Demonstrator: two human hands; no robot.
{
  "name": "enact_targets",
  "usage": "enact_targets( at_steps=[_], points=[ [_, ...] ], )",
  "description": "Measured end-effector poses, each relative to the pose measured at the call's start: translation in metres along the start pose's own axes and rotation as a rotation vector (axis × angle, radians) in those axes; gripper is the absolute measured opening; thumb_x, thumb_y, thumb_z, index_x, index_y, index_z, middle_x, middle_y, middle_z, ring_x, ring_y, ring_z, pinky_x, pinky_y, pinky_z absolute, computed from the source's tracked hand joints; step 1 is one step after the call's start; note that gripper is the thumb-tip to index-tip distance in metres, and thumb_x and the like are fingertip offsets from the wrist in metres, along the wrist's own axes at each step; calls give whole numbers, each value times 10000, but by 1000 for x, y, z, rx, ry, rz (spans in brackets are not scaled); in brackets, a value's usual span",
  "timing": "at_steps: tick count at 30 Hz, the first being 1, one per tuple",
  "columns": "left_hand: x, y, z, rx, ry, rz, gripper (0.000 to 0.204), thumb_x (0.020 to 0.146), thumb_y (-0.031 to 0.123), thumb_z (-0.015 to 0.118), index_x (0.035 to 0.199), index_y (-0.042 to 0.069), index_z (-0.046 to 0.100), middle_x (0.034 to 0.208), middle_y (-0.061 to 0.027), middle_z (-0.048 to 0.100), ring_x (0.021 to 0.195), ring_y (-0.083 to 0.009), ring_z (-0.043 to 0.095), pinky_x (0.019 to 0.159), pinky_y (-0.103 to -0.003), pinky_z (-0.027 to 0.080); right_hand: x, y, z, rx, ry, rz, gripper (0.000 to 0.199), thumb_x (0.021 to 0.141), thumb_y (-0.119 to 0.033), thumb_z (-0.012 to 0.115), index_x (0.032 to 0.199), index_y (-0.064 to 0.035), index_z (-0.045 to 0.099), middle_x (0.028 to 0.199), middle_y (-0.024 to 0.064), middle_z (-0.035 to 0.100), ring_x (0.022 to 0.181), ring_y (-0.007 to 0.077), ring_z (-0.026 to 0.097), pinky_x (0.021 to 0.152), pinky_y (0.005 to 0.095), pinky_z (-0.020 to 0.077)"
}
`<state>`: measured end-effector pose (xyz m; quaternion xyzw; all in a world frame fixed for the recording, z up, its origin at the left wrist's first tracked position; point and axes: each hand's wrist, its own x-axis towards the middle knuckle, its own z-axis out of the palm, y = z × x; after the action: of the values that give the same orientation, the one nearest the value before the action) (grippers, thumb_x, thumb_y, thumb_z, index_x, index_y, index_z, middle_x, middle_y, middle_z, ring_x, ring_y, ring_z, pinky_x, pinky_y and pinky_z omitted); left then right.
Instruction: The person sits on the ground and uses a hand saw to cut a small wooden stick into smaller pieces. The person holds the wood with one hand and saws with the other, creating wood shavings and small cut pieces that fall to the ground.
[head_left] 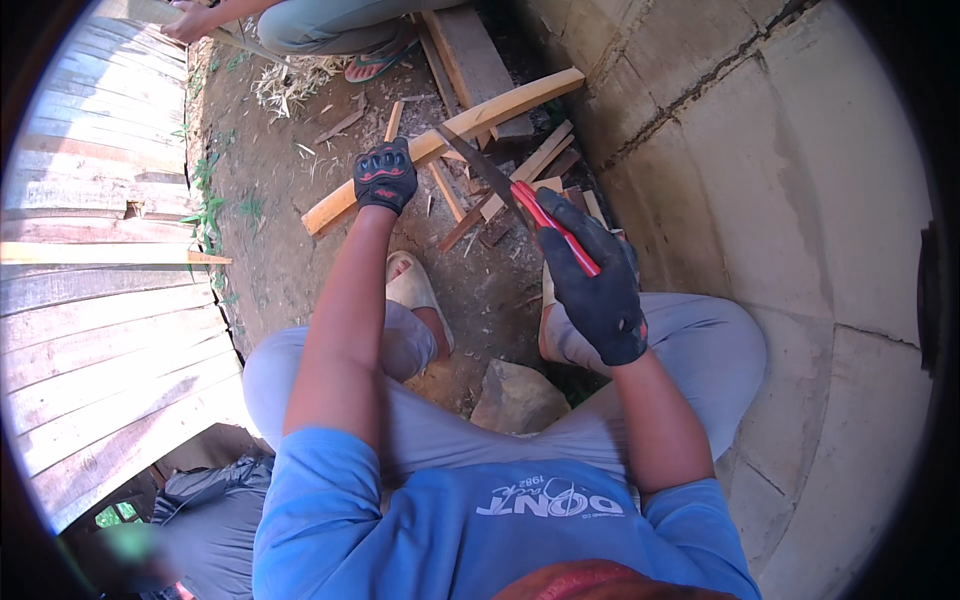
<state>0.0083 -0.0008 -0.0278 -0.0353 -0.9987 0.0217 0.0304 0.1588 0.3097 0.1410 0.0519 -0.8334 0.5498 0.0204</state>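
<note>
The wooden bar (425,150) is lying aslant in front of the person, its near end pointing to the left and its far end reaching toward the block wall (750,180) on the right. The saw (487,172) is crossing it near the middle; whether the teeth are biting into the wood, I cannot tell.

The left hand (385,177), in a dark glove, is pressing on the bar beside the blade – its fingers are folding over the wood, though the fingertips are hiding from view. The right hand (597,285), also gloved, is clenching the red handle (548,220) of the saw.

In my judgement, the bar is being stiff and moderately heavy, not fragile, with dry and square edges which are giving a good grip. A firm hold from above is suiting it, with the fingers staying well apart from the teeth. The blade is looking thin and perhaps springy, so the handle is being the only safe place to take it.

Around the bar, wood scraps (550,150) and a thick plank (485,70) are lying on the ground. A stone (517,397) is resting between the person's legs. Farther away, another person is crouching near pale shavings (290,85) – one bare hand (187,20) is showing.
</note>
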Motion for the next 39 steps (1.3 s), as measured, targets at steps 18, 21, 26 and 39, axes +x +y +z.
enact_targets(
  at_steps=[18,21,26,39],
  points=[
    [8,-10,-10,83,11,78,203,936,217,580,1060,128,714,952,-139,768,913,-339,757,811,-494,558,1,-2,-8,-5,-23,-31,397,1027,-171,697,1402,-38,679,1334,183,725,1236,285,703,1050,369,533],
    [9,-11,-9,63,-2,91,217,938,218,575,1081,125,710,993,-139,766,948,-334,753,829,-490,556,-1,-8,-2,178,15,78,370,1013,-112,708,1368,-9,697,1330,171,739,1226,255,711,1059,364,533],
    [8,-9,-16,46,-37,78,229,940,217,572,1099,123,708,1022,-137,764,975,-333,748,852,-488,556,3,-10,-9,75,1,47,360,1013,-116,707,1355,-2,702,1321,169,744,1217,252,715,1057,358,534],
    [13,-14,-15,56,9,124,225,921,223,609,1092,129,721,1023,-134,774,964,-335,755,863,-488,561,3,2,-7,151,17,80,380,1034,-170,700,1392,-43,682,1335,172,729,1236,275,706,1046,370,542]
  ],
)
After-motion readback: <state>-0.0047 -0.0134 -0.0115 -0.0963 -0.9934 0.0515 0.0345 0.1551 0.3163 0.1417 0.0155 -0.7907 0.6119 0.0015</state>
